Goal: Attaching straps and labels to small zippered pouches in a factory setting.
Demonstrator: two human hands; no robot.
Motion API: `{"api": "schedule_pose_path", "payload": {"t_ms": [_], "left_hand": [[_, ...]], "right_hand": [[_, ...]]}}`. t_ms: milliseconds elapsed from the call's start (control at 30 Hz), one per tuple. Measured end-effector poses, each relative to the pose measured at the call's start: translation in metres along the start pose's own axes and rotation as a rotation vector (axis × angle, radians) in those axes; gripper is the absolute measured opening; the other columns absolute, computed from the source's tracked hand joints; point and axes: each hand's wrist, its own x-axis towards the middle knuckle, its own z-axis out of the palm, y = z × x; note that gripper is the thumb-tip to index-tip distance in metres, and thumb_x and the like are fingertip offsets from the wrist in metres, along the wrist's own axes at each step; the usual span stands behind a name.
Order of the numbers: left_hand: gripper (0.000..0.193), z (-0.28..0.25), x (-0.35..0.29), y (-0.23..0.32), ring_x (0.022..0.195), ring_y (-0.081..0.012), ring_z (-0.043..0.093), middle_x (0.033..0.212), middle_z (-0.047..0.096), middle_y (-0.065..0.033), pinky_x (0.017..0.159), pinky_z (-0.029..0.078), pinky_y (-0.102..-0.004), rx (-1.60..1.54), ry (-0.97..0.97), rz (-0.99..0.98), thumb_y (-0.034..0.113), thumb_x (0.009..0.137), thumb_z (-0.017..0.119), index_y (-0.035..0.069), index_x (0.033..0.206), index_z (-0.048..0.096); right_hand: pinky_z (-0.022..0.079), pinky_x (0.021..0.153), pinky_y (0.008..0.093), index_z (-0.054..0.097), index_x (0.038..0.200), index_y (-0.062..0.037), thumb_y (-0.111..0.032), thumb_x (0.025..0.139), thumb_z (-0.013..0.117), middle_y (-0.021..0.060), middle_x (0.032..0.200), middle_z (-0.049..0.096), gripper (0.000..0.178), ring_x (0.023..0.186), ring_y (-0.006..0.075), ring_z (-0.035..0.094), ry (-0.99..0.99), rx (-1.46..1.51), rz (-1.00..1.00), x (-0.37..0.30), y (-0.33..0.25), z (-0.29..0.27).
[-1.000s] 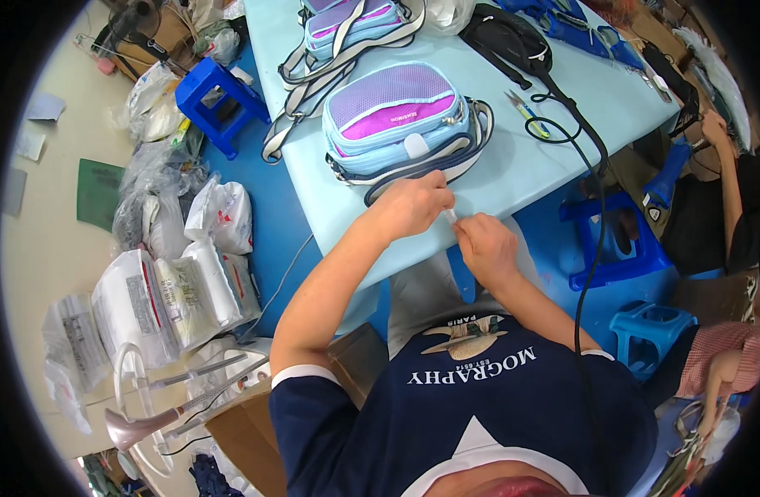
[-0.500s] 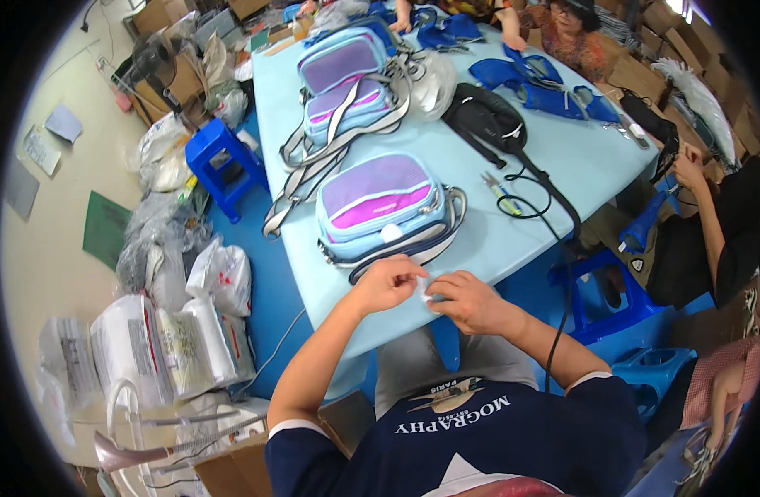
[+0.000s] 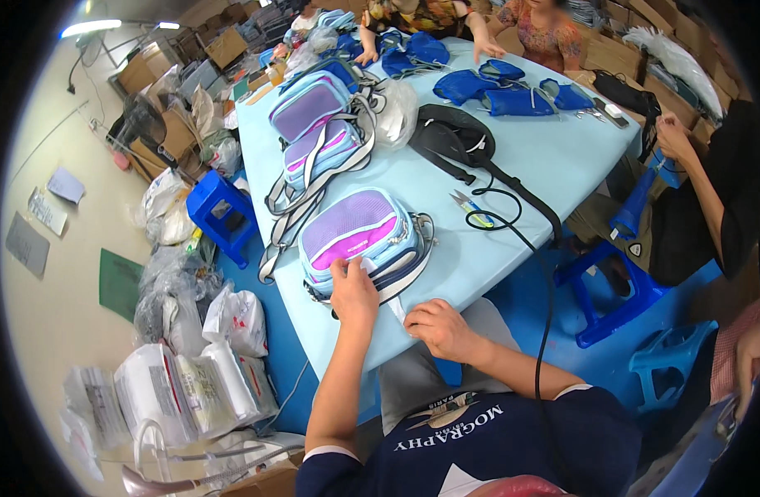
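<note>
A light-blue bag with a purple mesh panel and a magenta pocket stands on the table in front of me. My left hand is at its lower front, fingertips pinched together against it. Just beside those fingertips a small white piece shows; whether I grip it is hidden. Right of it, near the table's front edge, my right hand is closed on a small white strip. A navy-and-white strap runs along the bag's lower right side.
Two similar bags with striped straps lie farther back on the pale-blue table. To the right are thread snips, a black cord and a black bag. Blue pouches lie beyond; other people work around the table. Stools stand nearby.
My left hand has moved left and up against the bag's front, apart from my right hand. The right hand is slightly lower, with the white strip showing. The whole view has shifted.
</note>
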Motion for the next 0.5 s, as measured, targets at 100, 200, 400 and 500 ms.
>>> {"api": "schedule_pose_path", "payload": {"t_ms": [100,200,400,500], "left_hand": [[0.022,-0.001,0.002,0.005,0.079,-0.0342,0.060,0.106,0.051,-0.0157,0.063,0.048,-0.0426,-0.028,-0.010,-0.023,0.006,0.079,0.060,0.008,0.100,0.059],[0.018,0.002,0.003,0.003,0.082,-0.0355,0.059,0.106,0.051,-0.0167,0.065,0.047,-0.0436,-0.078,-0.053,-0.051,0.006,0.078,0.061,0.009,0.096,0.059],[0.006,0.017,-0.005,-0.005,0.065,-0.0275,0.059,0.079,0.057,-0.0106,0.056,0.047,-0.0353,-0.363,0.017,0.054,0.003,0.081,0.059,0.004,0.086,0.055],[0.006,0.022,-0.007,-0.009,0.063,-0.0176,0.059,0.073,0.060,-0.0073,0.057,0.047,-0.0281,-0.575,-0.008,-0.133,0.003,0.083,0.060,0.002,0.088,0.056]], "right_hand": [[0.038,0.081,0.0332,0.061,0.080,-0.0041,0.000,0.066,0.057,0.0018,0.095,0.060,0.015,0.097,0.0196,0.052,0.031,0.004,0.016,0.001,0.003,0.006],[0.040,0.078,0.0340,0.060,0.080,-0.0044,0.000,0.067,0.057,0.0011,0.092,0.060,0.014,0.093,0.0197,0.054,0.040,-0.001,0.021,0.007,0.002,0.008],[0.045,0.062,0.0365,0.056,0.085,-0.0044,-0.006,0.083,0.052,0.0072,0.083,0.060,0.005,0.070,0.0243,0.059,0.138,0.307,0.289,0.024,0.001,0.017],[0.046,0.059,0.0334,0.054,0.088,-0.0030,-0.009,0.090,0.047,0.0093,0.077,0.058,0.010,0.067,0.0206,0.059,0.102,0.575,0.568,0.036,0.004,0.021]]}}
